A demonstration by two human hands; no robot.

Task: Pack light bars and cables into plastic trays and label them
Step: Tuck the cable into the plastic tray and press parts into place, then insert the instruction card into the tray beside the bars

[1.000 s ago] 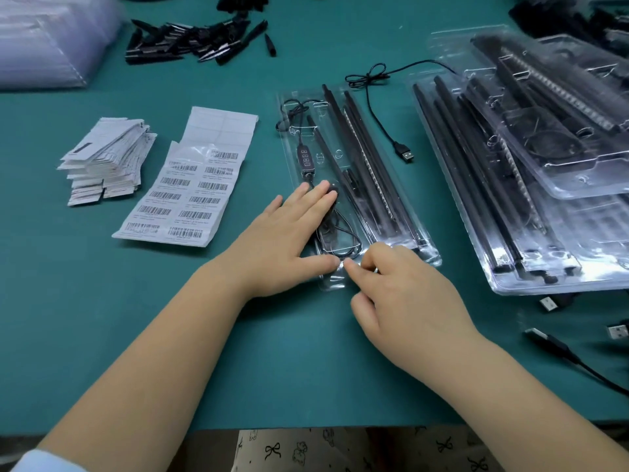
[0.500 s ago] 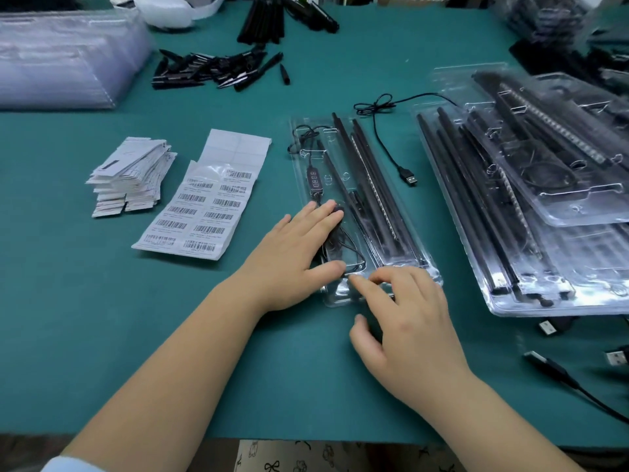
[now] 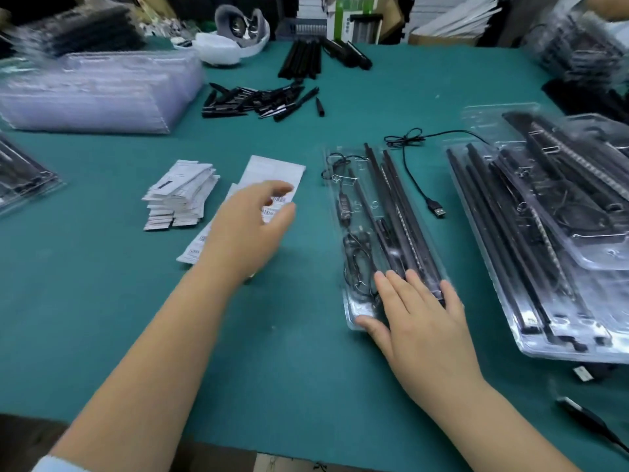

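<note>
A closed clear plastic tray lies on the green table, holding black light bars and a coiled black cable with an inline controller. My right hand rests flat on the tray's near end, fingers straight. My left hand hovers, blurred, above a sheet of barcode labels, fingers loosely spread and holding nothing.
A stack of white cards lies left of the labels. Filled trays are piled at the right, empty trays at the back left. A loose USB cable, black clips and black bars lie further back.
My left hand has left the tray and moved left over the label sheet. My right hand went from pinching the tray's near edge to lying flat on it. The view tilted up.
</note>
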